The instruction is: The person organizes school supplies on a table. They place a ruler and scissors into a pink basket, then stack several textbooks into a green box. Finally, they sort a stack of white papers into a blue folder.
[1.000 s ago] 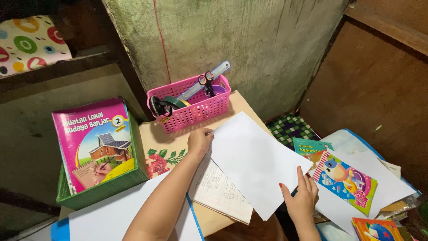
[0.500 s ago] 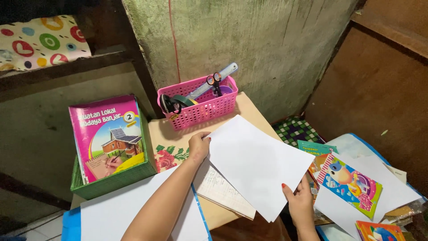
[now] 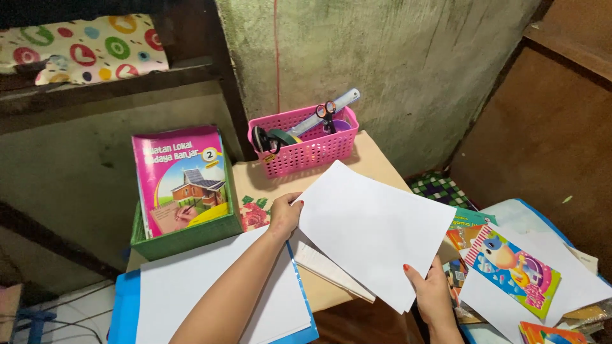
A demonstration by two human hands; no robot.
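A plain white sheet of paper (image 3: 376,226) lies over a tan tabletop (image 3: 376,159), beside a bright pink plastic basket (image 3: 306,146) holding orange-handled scissors (image 3: 327,114). A magenta book (image 3: 182,178) with a house picture sits in a green box (image 3: 185,239), near a cream cloth (image 3: 252,213) with red roses and green leaves. A white sheet rests on a blue folder (image 3: 124,306), and a polka-dot fabric (image 3: 83,48) shows red, green and yellow circles.

You see no packages, signs or screens here. The only label is a small yellow tag (image 3: 270,158) on the pink basket (image 3: 306,150).
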